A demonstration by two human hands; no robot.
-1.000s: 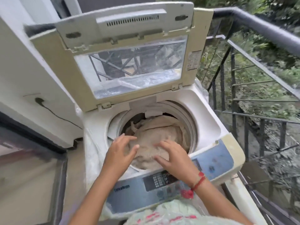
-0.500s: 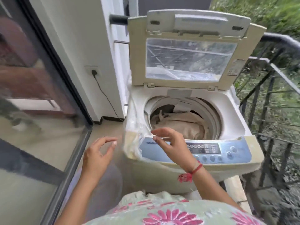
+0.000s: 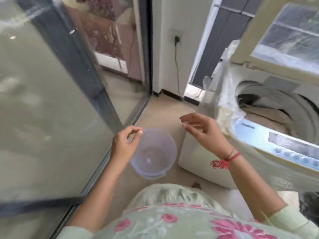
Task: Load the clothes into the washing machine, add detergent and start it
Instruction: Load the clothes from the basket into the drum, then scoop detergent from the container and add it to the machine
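My clothes (image 3: 269, 114) lie in the drum of the washing machine (image 3: 259, 171), a beige heap under the raised lid (image 3: 283, 37), so I judge the loading done or nearly so. The lilac plastic bucket (image 3: 155, 152) on the floor (image 3: 164, 111) just beside the machine's front left corner looks empty, which fits that reading. No detergent shows anywhere in view, so adding it is not yet done, and neither is closing the lid or pressing anything on the control panel (image 3: 291, 147).

My left hand (image 3: 123, 144) hovers at the bucket's left rim, fingers loosely curled with thumb and forefinger near each other, holding nothing. I cannot tell whether it touches the rim. My right hand (image 3: 205, 130) hangs open in the air between the bucket and the machine's front edge, fingers spread, also empty. A red thread bracelet (image 3: 224, 161) sits on that wrist.

Room is narrow here. The glass sliding door (image 3: 51, 100) runs along my left, its bottom track close beside the bucket, and the machine closes off my right. The open strip of floor runs ahead to the wall, where a power cord (image 3: 177, 66) hangs from a socket (image 3: 176, 36). A loose plastic cover (image 3: 224, 87) drapes over the machine's left edge and could snag my sleeve.
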